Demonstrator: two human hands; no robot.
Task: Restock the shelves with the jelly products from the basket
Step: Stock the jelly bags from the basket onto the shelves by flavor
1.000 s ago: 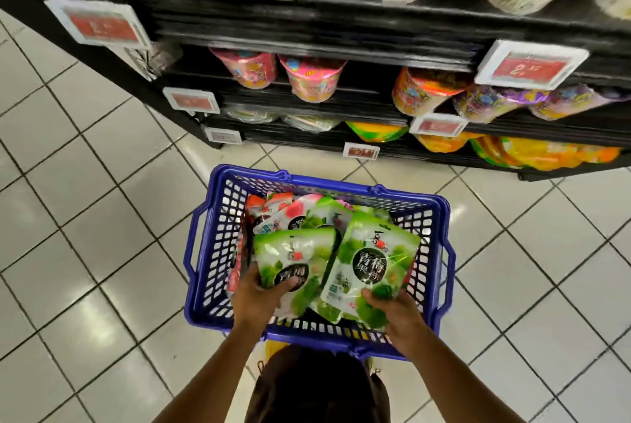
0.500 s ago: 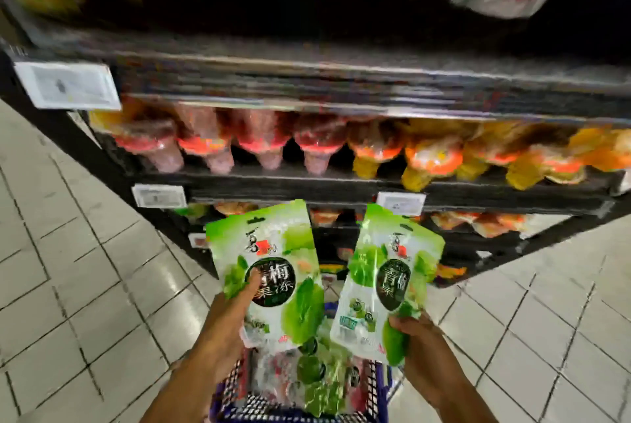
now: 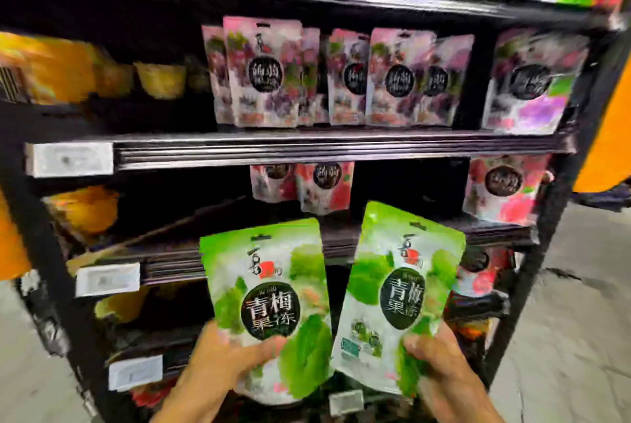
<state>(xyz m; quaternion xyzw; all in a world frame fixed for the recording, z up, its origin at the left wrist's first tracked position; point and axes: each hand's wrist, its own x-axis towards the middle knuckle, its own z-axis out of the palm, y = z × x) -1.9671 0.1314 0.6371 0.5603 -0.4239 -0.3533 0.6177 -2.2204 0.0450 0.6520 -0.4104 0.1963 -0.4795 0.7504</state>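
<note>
They'd come up out of the basket: L hand [image 3: 218, 364] gripped a green pouch [image 3: 269, 303], R hand [image 3: 440, 368] the other green pouch [image 3: 399, 293], both just below the pink-pouch shelf [image 3: 341, 147], so shelving prob. next.

Glossy plastic jelly pouches [image 3: 269, 303]; dark, ridged shelf edges [image 3: 307, 149].

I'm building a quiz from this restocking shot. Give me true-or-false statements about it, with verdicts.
1. The left hand holds a green pouch, the right hand a second green pouch. True.
2. The shelved pouches above are blue. False: they are pink.
3. Both green pouches stand on a shelf. False: they are held in front of the shelves.
4. A white price tag sits on a shelf edge at left. True.
</note>
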